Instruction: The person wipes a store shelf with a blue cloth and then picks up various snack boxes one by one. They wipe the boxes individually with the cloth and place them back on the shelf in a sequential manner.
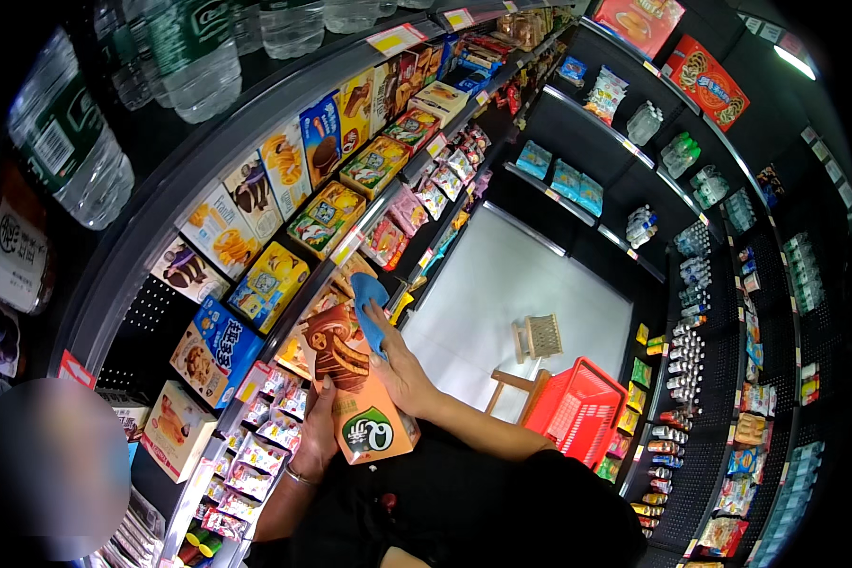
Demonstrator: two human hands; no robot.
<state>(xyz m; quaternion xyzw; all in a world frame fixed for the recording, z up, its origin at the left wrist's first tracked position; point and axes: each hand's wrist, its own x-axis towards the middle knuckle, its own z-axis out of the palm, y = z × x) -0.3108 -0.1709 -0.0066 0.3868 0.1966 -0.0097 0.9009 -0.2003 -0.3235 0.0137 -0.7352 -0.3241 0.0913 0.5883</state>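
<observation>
A tall orange cake box (368, 405) with a picture of chocolate cake stands tilted in front of my dark clothing. My left hand (316, 429), with a bracelet at its wrist, grips the box along its left side. In my right hand (405, 376) is a blue cloth (371, 305), pressed against the upper right edge of the box. The thumb of that hand lies near the box's front. Just beyond the box, other snack boxes on the shelf are partly covered by it and by the cloth.
Shelves on my left hold cookie boxes (216, 351), wrapped snacks (263, 454) and, higher up, water bottles (71, 135). A red shopping basket (575, 408) and a small woven stool (542, 336) are to my right. Stocked shelves (628, 145) line the far side. A blurred patch covers the lower left.
</observation>
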